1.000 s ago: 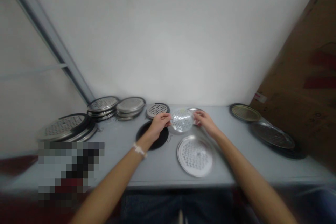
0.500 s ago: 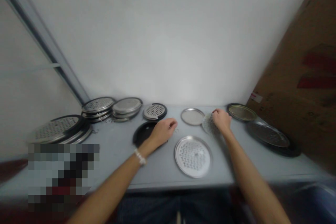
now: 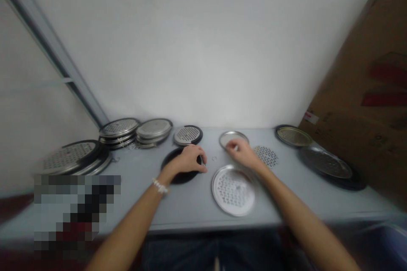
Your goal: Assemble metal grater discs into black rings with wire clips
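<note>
My left hand (image 3: 190, 159) hangs over the right side of a black round disc (image 3: 181, 178), thumb and fingers apart with black showing between them. My right hand (image 3: 242, 152), its fingers curled, is over the near rim of a shallow round metal dish (image 3: 225, 134). Blur hides whether it grips that rim. Just right of this hand a flat perforated metal disc (image 3: 267, 156) lies on the table. Nearer to me is a round metal plate with raised grater-like holes (image 3: 234, 192). A tiny ring-like piece (image 3: 214, 159) lies between my hands.
Stacks of black-rimmed round metal plates (image 3: 120, 128) (image 3: 154, 129) (image 3: 70, 156) stand left on the grey table (image 3: 184, 214). A single perforated plate (image 3: 187, 134) is by the wall. More round plates (image 3: 294, 135) (image 3: 327, 163) lie right, beside a cardboard box (image 3: 356, 106).
My right hand has left the perforated disc, which now lies flat, and moved left to the metal dish. My left hand has moved slightly left and down, its thumb now apart from the fingers.
</note>
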A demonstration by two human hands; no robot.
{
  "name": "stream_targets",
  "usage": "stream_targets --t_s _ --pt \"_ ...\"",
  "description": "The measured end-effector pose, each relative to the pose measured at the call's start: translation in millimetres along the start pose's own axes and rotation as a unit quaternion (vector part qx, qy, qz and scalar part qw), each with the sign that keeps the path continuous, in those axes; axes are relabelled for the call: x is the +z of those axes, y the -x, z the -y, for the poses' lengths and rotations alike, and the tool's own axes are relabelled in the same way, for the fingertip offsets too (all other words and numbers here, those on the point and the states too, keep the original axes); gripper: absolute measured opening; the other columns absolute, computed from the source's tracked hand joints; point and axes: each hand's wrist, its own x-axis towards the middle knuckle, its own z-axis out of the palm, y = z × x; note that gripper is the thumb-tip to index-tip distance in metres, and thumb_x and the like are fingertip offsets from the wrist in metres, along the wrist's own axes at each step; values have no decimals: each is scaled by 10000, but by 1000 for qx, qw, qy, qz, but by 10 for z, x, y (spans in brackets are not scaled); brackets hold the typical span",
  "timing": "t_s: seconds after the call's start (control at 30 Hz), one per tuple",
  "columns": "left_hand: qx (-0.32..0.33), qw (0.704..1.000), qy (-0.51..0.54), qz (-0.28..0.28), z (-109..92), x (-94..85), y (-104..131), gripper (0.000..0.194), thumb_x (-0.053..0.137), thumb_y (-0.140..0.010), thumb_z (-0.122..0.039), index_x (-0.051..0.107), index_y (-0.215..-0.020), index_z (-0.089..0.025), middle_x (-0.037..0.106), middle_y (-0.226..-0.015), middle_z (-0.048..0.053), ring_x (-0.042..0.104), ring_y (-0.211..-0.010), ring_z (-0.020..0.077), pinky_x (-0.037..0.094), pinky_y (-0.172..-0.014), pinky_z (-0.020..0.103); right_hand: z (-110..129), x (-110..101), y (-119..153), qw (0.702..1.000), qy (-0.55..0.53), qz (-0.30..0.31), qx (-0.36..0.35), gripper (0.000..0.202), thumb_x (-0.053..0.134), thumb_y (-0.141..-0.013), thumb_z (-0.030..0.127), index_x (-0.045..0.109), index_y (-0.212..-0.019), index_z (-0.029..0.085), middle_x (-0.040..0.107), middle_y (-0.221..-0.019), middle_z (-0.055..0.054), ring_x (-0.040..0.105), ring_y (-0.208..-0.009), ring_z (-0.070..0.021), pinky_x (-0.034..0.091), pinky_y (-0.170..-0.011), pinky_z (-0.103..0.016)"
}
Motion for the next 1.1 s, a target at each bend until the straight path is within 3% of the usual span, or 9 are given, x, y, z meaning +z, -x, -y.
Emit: stream_targets --t_s 0.07,0.17,0.4,0.5,0.67,0.9,1.1 --pt "-10 1000 -13 -3 5 18 -3 232 829 -691 -408 754 -810 -223 697 -969 36 584 -1021 242 373 -956 341 121 97 31 997 -15 49 -52 157 607 -814 130 743 -889 154 721 -865 -66 626 -815 -187 467 -787 -295" --pt "-8 1000 -16 -13 10 45 -6 237 817 -714 -411 746 -822 -213 695 -949 38 584 -1000 237 383 -929 332 198 137 61 989 -26 122 -77 103 685 -797 185 749 -872 156 712 -863 -60 622 -835 -186 466 -823 -305" --pt "4 999 -25 -35 24 44 -15 104 674 -847 -275 738 -822 -196 721 -923 39 612 -948 199 398 -934 315 65 -97 62 969 -86 232 -16 303 814 -692 314 735 -940 158 704 -914 -40 607 -826 -172 472 -741 -268" --pt "9 999 -38 -36 -1 40 -18 76 685 -816 -236 737 -776 -197 725 -914 37 621 -928 198 404 -931 318 61 -106 70 950 -101 296 8 268 804 -689 307 725 -895 155 672 -788 -1 580 -698 -138 441 -632 -233" --pt "-18 997 -61 -47 -32 94 -32 93 670 -823 -233 727 -762 -190 713 -927 60 622 -926 216 419 -912 338 131 4 83 969 -46 240 49 59 698 -742 196 694 -760 140 633 -658 15 542 -600 -115 378 -564 -220" --pt "-27 990 -92 -101 -37 233 -54 146 567 -905 -233 697 -866 -180 682 -954 74 602 -953 232 422 -920 371 132 16 95 978 6 204 32 112 657 -762 166 707 -858 139 629 -688 7 520 -607 -116 349 -566 -223" --pt "-29 991 -81 -102 -66 219 -31 144 672 -854 -311 672 -872 -168 666 -960 70 581 -979 245 422 -936 385 185 156 79 988 56 123 -77 211 543 -938 204 729 -1020 150 679 -872 -69 568 -855 -186 384 -845 -321"
